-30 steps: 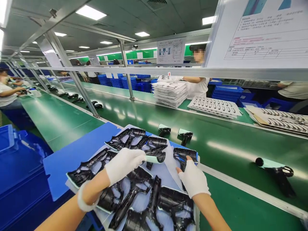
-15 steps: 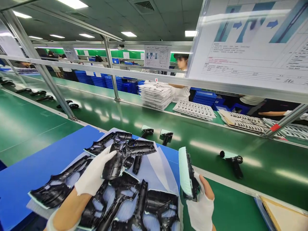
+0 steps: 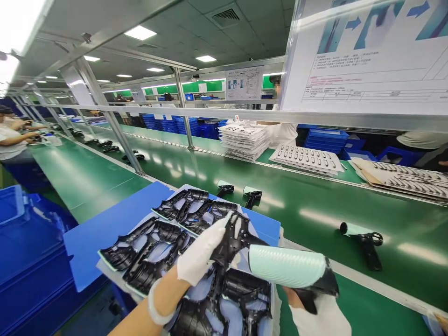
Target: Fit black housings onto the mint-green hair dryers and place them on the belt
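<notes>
My white-gloved left hand [image 3: 201,252] is closed on the edge of a black hair dryer shell half [image 3: 229,245], inner side up, over the stack. At the right, my right hand [image 3: 320,315], gloved with bare fingertips, grips the underside of another hair dryer shell half [image 3: 289,266] with mint-green film on its barrel. The film-covered side faces up, and most of my right fingers are hidden beneath it. Several more black shell halves [image 3: 140,245] lie in rows on a white sheet under and around my left hand.
A blue board [image 3: 105,242] lies beneath the stack. Beyond it, on the green conveyor [image 3: 297,200], rest several hair dryer bodies [image 3: 369,247]. A metal rail [image 3: 217,112] with a hanging instruction sheet [image 3: 364,70] crosses above. Blue bins [image 3: 28,261] stand left; a co-worker [image 3: 14,140] is further off.
The shell half in my right hand has turned from upright to nearly level, its green film now upward. My left hand has moved right with its black shell half. The view has swung left.
</notes>
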Demonstrator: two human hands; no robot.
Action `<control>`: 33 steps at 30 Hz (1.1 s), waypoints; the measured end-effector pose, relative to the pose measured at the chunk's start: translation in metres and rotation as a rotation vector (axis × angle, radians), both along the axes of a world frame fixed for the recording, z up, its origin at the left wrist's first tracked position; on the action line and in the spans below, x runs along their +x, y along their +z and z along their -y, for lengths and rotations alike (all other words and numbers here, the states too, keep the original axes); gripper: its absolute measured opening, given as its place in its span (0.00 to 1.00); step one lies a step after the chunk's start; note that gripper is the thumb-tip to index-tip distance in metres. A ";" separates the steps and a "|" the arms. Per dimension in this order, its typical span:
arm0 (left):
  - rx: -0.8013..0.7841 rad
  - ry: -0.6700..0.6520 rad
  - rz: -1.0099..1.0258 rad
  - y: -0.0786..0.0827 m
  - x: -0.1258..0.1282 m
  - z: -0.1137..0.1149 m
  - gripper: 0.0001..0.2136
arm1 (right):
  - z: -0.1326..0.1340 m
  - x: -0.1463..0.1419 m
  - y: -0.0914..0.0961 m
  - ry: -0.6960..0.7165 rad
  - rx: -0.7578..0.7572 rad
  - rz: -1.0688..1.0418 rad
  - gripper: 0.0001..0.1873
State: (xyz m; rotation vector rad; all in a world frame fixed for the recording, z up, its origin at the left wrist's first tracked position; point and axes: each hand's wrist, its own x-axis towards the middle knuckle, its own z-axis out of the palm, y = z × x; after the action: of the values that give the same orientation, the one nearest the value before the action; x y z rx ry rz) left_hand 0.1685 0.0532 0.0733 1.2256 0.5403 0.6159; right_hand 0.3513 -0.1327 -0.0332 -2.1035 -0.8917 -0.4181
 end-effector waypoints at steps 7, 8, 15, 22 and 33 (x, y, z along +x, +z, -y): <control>0.171 -0.244 0.054 -0.021 0.015 0.007 0.30 | -0.017 -0.009 0.018 0.404 -0.113 0.181 0.27; 0.128 -0.262 0.066 -0.025 0.016 0.008 0.29 | -0.020 -0.011 0.019 0.383 -0.087 0.197 0.28; 0.077 -0.300 0.157 -0.015 0.016 0.009 0.27 | -0.025 -0.003 0.035 0.371 -0.032 0.416 0.19; 0.080 -0.273 0.085 -0.018 0.014 0.001 0.34 | -0.039 -0.011 0.030 0.383 -0.046 0.404 0.24; 0.189 -0.335 0.044 -0.013 0.007 -0.002 0.37 | -0.059 -0.005 0.020 0.516 -0.028 0.182 0.22</control>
State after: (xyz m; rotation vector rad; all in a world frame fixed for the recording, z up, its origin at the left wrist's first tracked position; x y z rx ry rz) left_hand 0.1750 0.0555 0.0602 1.4396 0.2343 0.4137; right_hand 0.3466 -0.0735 -0.0131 -1.7877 -1.5015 -0.3249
